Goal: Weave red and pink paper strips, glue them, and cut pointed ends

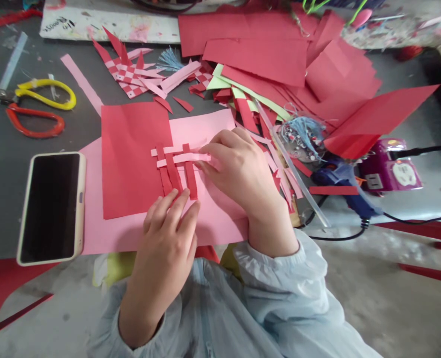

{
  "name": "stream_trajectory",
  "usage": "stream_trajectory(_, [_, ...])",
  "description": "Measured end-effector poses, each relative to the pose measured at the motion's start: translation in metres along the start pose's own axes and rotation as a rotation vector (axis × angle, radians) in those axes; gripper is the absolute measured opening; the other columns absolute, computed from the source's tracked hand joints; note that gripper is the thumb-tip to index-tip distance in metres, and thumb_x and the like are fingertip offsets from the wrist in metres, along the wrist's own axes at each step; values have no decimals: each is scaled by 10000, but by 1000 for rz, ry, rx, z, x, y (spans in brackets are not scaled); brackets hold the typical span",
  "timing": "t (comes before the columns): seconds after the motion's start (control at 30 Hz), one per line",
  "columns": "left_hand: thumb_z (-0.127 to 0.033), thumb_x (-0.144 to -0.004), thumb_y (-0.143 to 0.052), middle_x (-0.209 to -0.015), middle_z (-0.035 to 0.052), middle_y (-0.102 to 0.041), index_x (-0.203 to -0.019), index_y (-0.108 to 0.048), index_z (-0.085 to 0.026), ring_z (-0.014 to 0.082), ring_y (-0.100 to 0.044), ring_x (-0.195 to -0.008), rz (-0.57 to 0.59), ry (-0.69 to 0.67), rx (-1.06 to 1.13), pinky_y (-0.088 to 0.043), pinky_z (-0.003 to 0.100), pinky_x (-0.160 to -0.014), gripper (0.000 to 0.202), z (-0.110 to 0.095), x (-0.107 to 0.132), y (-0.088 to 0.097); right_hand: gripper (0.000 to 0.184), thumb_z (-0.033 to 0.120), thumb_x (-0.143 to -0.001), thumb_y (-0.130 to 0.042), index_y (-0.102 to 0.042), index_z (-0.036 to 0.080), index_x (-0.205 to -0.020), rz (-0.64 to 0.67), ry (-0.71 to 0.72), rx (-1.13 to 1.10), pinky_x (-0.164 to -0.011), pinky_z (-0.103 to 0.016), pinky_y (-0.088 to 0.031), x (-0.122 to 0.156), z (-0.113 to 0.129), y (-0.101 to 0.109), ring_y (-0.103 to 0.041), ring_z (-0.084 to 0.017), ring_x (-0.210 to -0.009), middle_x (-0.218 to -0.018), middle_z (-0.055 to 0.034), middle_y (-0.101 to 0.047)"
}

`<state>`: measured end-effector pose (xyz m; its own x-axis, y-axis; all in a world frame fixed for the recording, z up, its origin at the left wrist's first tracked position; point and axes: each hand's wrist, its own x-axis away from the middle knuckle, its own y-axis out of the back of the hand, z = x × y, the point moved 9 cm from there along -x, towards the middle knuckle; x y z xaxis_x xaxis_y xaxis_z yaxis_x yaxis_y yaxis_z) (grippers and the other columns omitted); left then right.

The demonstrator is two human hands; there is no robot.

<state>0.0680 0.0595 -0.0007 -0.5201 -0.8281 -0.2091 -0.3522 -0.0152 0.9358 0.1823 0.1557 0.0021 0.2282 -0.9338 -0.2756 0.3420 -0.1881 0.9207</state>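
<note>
A small weave of red and pink paper strips [177,166] lies on a pink sheet [201,129] beside a red sheet [134,154]. My left hand [168,233] rests with fingers flat on the lower ends of the red strips, holding them down. My right hand [238,166] pinches the right end of a pink strip [185,158] that crosses the red ones. Both wrists wear pale blue sleeves.
A phone [52,206] lies face up at the left. Yellow scissors [44,92] and red scissors [34,122] sit at the far left. Finished woven pieces [131,74] and a heap of red paper [298,54] lie behind. A blue glue gun [345,181] and a purple socket block [390,171] stand at the right.
</note>
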Motion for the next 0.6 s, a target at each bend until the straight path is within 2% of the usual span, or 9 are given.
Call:
stream_trajectory(0.13, [-51, -904, -560, -1359, 141, -647, -1284, -613, -113, 326, -560, -1306, -18, 6, 13, -477, 528, -1120, 389, 0, 0, 3, 205, 278, -912, -646, -761, 151, -1024, 3, 27, -82, -855, -406, -471, 1, 2, 4, -562, -262, -936, -971, -113, -680])
stream_trajectory(0.3, [-58, -873, -604, -1211, 170, -668, -1182, -643, -99, 321, -602, -1205, -102, 88, 12, -504, 493, -1056, 315, 6, -1, 13, 176, 269, -870, -702, -775, 144, -969, 46, 28, -144, -839, -404, -473, 2, 0, 3, -570, -264, -934, -958, -112, -675])
stream_trajectory(0.37, [-66, -878, -600, -1289, 168, -656, -1266, -608, -93, 325, -575, -1258, -87, 71, 7, -476, 494, -1086, 390, 4, -2, 12, 159, 254, -859, -717, -781, 151, -961, 66, 29, -164, -833, -396, -472, 2, -1, 1, -572, -260, -937, -949, -106, -670])
stream_trajectory(0.47, [-89, -914, -566, -1470, 109, -586, -1409, -522, -123, 324, -497, -1377, -8, 7, -11, -400, 513, -1156, 498, -2, -1, 3, 143, 242, -874, -704, -788, 172, -966, 80, 40, -188, -796, -375, -463, 2, -1, -3, -566, -246, -924, -934, -93, -664])
stream_trajectory(0.6, [-135, -952, -536, -1511, 74, -559, -1416, -524, -120, 315, -483, -1398, 46, -11, -25, -368, 514, -1175, 464, -2, 0, -5, 128, 220, -901, -668, -787, 174, -884, 80, 51, -155, -740, -355, -438, 2, 0, -6, -555, -233, -893, -905, -91, -666])
